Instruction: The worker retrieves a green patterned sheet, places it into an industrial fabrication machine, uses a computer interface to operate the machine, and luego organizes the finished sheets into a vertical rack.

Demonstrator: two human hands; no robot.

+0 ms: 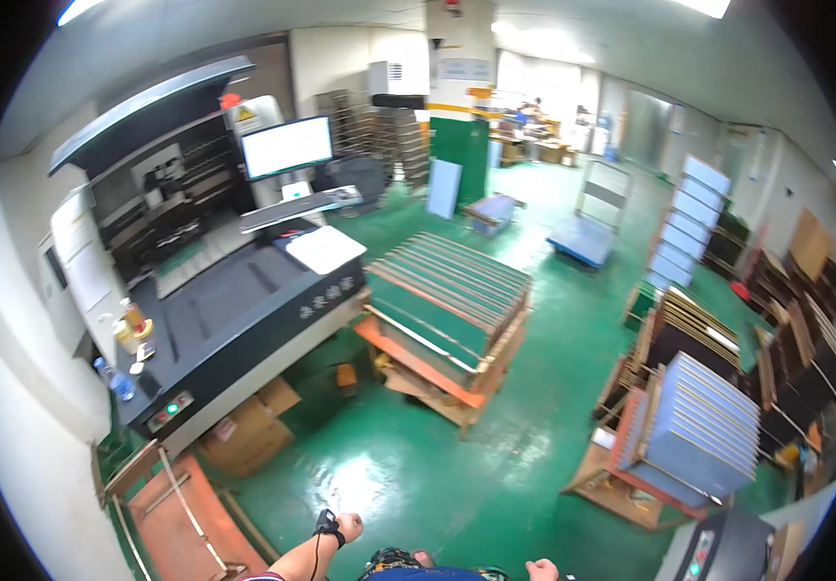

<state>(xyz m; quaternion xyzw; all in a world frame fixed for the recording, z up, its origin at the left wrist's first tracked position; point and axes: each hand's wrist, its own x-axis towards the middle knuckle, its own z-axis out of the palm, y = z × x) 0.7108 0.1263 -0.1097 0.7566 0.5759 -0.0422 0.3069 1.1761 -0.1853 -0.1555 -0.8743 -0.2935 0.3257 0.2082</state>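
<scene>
Keep both forearms low and close to the body over the open green floor; protruding bars and frame corners are judged the main snag hazards, so route the cable of the black wrist unit clear of them.

Hand pose: the left hand extends forward from the lower edge, fingers curled, no item visible in it — whether it encloses something small cannot be told. The right hand is partly cut off at the lower edge, well apart from the left; its grip cannot be told.

Nearest items: an orange cart with pale rails lies left of the left hand; a dark control housing stands right of the right hand. Beyond it, a barred rack holds blue panels.

Ahead stands an orange-based rack. To its left, the machine bed carries a bottle at its left edge and a white board at its far right corner. Farther off — a blue trolley.
</scene>
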